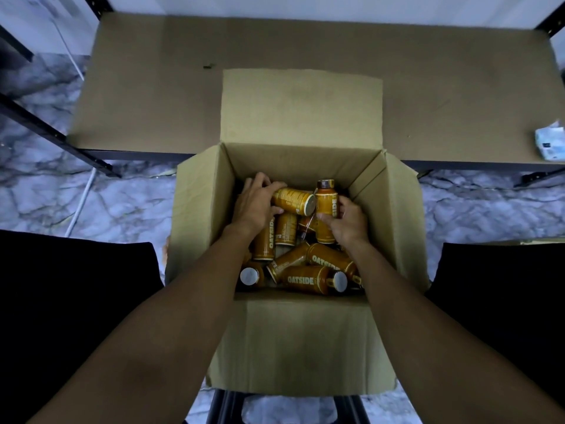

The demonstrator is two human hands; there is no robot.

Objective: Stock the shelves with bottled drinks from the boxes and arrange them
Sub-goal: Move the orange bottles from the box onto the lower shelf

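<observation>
An open cardboard box (198, 209) stands in front of me, holding several brown-and-gold OATSIDE bottles in a loose heap (302, 276). My left hand (255, 203) grips one bottle (293, 201) lying on its side, its base pointing right. My right hand (347, 220) grips another bottle (326, 209) that stands upright with its dark cap up. Both hands are inside the box, over the heap. Beyond the box lies a low brown shelf board (153, 87) with nothing on it near the box.
A black metal shelf frame (101, 4) rises at the shelf's back corners. A small white-and-blue packet (550, 145) lies at the shelf's right edge. Marble-patterned floor (61, 194) surrounds the box. A black stool (226, 408) shows under the box. My dark-clad knees flank it.
</observation>
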